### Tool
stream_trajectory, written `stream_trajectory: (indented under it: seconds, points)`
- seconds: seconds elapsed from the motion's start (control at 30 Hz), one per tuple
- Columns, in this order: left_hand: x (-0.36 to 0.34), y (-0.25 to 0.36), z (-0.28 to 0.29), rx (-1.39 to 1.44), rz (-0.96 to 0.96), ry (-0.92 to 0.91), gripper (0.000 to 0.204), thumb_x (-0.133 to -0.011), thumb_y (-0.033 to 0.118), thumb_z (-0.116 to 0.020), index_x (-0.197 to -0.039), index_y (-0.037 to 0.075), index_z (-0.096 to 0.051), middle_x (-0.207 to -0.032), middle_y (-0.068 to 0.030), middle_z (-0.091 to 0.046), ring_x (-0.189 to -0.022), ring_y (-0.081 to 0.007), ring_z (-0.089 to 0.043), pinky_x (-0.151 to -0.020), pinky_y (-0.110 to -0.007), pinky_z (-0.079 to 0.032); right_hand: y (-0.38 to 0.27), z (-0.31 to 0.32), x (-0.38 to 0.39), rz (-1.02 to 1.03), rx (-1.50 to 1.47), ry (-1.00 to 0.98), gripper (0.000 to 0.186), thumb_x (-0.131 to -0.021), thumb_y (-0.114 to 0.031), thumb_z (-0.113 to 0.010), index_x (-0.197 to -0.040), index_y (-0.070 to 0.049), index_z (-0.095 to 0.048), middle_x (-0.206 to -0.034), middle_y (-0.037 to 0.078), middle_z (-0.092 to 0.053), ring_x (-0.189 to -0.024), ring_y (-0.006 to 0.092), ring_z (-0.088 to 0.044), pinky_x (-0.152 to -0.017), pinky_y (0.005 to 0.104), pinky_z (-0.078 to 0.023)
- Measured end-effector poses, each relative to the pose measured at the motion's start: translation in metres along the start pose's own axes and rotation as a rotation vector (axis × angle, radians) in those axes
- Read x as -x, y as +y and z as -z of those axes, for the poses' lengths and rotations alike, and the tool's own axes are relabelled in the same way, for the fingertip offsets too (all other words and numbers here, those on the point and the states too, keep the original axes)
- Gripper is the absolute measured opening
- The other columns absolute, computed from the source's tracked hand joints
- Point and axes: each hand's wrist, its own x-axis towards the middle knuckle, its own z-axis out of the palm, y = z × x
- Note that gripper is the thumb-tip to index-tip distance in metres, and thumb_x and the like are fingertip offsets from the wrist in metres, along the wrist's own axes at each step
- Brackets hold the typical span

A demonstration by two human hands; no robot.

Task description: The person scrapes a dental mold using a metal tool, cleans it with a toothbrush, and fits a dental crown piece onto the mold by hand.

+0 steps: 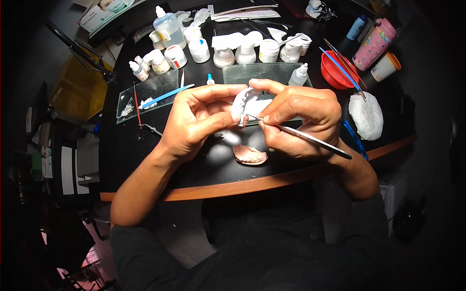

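My left hand [190,116] pinches a white dental cast [241,104] between thumb and fingers, raised over the black table. Closed around a slim metal dental instrument [318,140], my right hand [303,114] holds it like a pen. Its thin tip is at the lower part of the cast; whether it touches is too fine to tell. The right index finger reaches toward the cast's upper end. Below the hands, a pinkish dental cast [250,155] with a row of teeth lies on the table. White material behind the raised cast is partly hidden.
Glass slabs [233,72] lie behind my hands, the left one bearing a blue-handled tool [167,96]. Several white jars [199,50] line the back, beside a large clear bottle [168,29]. To the right are a red bowl [332,80], a white wad [366,119] and a pink tumbler [374,43].
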Motion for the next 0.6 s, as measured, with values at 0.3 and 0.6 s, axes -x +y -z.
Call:
stream_trajectory:
  seconds: [0.3, 0.6]
  points:
    - [-0.0036, 0.0022, -0.0043, -0.057, -0.120, -0.060, 0.057, -0.086, -0.010, -0.082, -0.140, -0.010, -0.062, -0.132, -0.0176, -0.068, -0.114, -0.0209, -0.070, -0.097, -0.035, -0.064, -0.0035, 0.0016, 0.0003, -0.007, 0.010, 0.030, 0.013, -0.076, 0.011, -0.075, -0.077, 0.000, -0.068, -0.076, 0.012, -0.075, -0.070, 0.0187, -0.075, -0.107, 0.0603, -0.056]
    - [-0.0029, 0.0080, -0.0023, -0.102, -0.070, -0.063, 0.069, -0.080, -0.010, -0.086, -0.143, -0.007, -0.058, -0.137, -0.0169, -0.065, -0.126, -0.0237, -0.065, -0.102, -0.039, -0.064, 0.0006, 0.0047, 0.0018, -0.131, -0.158, 0.046, 0.010, -0.079, 0.005, -0.078, -0.080, -0.001, -0.070, -0.077, 0.007, -0.073, -0.074, 0.0143, -0.073, -0.105, 0.0528, -0.060]
